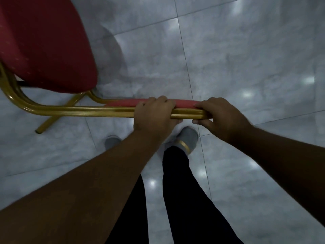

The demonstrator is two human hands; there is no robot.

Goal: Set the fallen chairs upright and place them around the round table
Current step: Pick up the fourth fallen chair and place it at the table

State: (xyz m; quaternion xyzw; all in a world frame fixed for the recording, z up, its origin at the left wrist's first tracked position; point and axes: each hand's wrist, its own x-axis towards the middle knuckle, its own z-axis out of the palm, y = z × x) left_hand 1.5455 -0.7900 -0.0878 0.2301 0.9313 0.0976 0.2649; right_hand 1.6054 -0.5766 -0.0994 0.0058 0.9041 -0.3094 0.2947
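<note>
Grey marble floor tiles [246,50] fill the view, with no round table in sight. Both hands grip the top of a banquet chair's [44,41] backrest: the left hand [154,115] has its fingers [158,101] curled over the red padding and gold frame [79,110], and the right hand [221,115] is closed on the frame's end. The red seat sits up at the left, one leg on the floor. This looks like the carrying step; next, the chair likely needs walking to the table and setting down squarely.

The chair [47,50] stands on the floor [246,50] at left; both hands side by side on its backrest [123,106], feet seemingly below.
</note>
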